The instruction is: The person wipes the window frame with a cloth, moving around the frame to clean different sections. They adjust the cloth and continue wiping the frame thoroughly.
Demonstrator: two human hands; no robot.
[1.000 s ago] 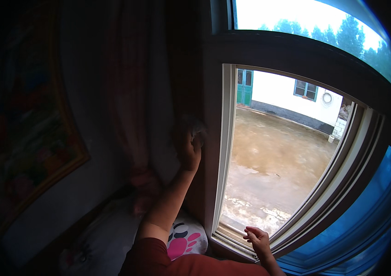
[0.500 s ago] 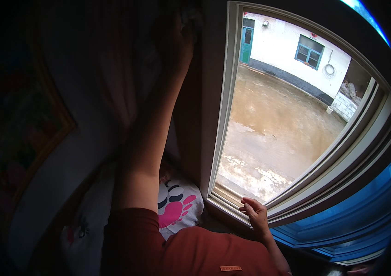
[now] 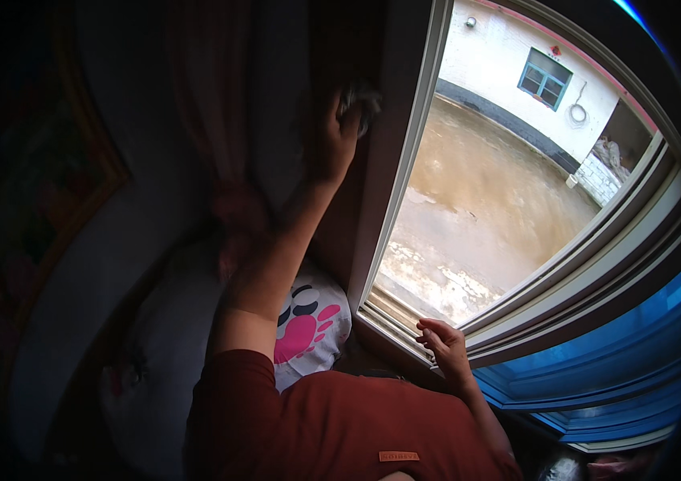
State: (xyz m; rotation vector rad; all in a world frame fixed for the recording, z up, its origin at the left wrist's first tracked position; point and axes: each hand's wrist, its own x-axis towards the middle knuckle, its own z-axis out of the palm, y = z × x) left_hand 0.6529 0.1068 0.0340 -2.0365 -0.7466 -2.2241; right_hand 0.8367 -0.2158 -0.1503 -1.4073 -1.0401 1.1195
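My left hand [image 3: 334, 148], raised on a long arm, is closed around a crumpled greyish cloth [image 3: 360, 106]. The cloth lies against the dark brown surround [image 3: 372, 156] left of the window; deep shadow blurs the fingers. Lower down, my right hand [image 3: 446, 346] rests at the bottom of the white window frame [image 3: 392, 327], fingers loosely bent and apart, with nothing visible in them. Beyond the frame's opening lies a wet brown yard [image 3: 493, 208].
A pink curtain [image 3: 232, 152] hangs left of my arm. Below it sits a white cloth-covered bundle with a pink footprint [image 3: 300, 337]. Sliding window rails [image 3: 573, 289] and a blue panel [image 3: 597, 353] curve along the right. A picture frame [image 3: 104, 152] is at far left.
My left hand has come down and slightly right along the dark surround, cloth still in it, and the arm bends more. My right hand stays at the frame. The view has shifted slightly.
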